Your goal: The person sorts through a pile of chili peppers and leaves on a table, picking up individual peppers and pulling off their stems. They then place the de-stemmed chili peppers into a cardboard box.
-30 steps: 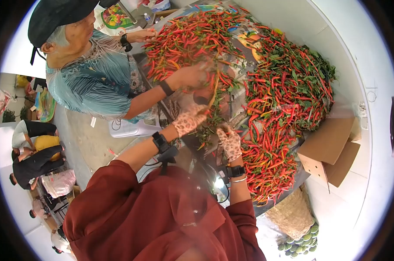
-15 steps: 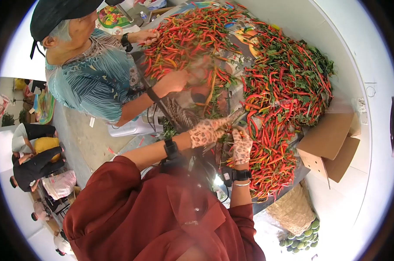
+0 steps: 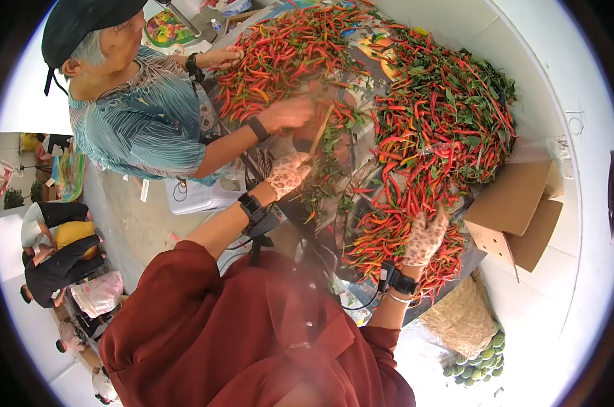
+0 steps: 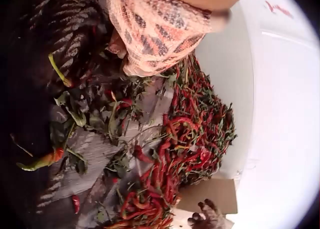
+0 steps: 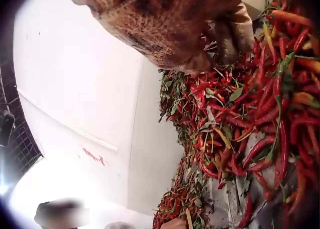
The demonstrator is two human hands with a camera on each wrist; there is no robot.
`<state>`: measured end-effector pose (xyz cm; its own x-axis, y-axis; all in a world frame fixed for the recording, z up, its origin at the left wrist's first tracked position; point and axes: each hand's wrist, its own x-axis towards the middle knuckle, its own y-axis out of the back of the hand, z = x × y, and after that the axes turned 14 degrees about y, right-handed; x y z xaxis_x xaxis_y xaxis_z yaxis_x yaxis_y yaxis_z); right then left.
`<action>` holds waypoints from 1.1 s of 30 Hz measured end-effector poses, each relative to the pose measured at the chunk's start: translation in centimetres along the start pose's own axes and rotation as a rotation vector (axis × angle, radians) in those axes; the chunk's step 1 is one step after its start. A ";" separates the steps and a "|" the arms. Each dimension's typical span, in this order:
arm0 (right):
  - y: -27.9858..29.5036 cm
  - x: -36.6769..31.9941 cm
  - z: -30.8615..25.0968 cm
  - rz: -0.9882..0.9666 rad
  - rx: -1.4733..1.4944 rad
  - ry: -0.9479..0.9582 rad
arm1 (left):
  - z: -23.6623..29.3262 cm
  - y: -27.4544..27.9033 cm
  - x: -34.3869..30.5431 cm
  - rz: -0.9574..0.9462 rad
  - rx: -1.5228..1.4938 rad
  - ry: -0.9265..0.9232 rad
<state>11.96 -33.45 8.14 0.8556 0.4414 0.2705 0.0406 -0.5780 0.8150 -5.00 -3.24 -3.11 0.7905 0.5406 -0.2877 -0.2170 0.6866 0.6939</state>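
The heap of slender, glossy red-and-orange chillies (image 3: pixel 371 241) lies between the brown cardboard box (image 3: pixel 507 207) and me, with my right hand in its leopard-spotted glove (image 3: pixel 424 239) now over it, fingers apart, grasping nothing I can see. My hands met at its edge half a second ago; now my left hand (image 3: pixel 288 174) is back beside green leafy scraps (image 3: pixel 330 163), its grip hidden, so one pick is probably finished.
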 end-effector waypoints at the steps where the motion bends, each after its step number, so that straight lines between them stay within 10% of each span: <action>1: -0.7 0.0 -0.9 -0.059 0.055 0.034 | -0.3 0.3 -0.3 -0.105 -0.205 0.109; 3: -2.8 -0.3 -1.7 -0.105 0.226 0.093 | 3.0 3.1 -1.6 -0.237 -0.282 0.308; 11: -7.2 -1.1 -6.6 -0.422 0.475 0.267 | 3.1 2.1 -2.2 -0.105 -0.131 0.039; 15: -9.5 -2.2 -7.8 -0.577 0.597 0.339 | 5.1 0.1 -3.7 -0.399 -0.121 0.089; 20: -10.3 -2.4 -7.9 -0.486 0.713 0.050 | 8.3 1.7 -4.7 -0.302 0.067 -0.086; 33: -9.8 -1.6 -7.3 -0.441 0.640 -0.013 | 7.0 1.6 0.9 -0.231 0.264 -0.304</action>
<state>6.40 -23.50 3.51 0.6970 0.7168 -0.0189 0.6651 -0.6364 0.3907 -0.61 -5.05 2.40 0.9415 0.1942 -0.2756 0.1068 0.6034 0.7902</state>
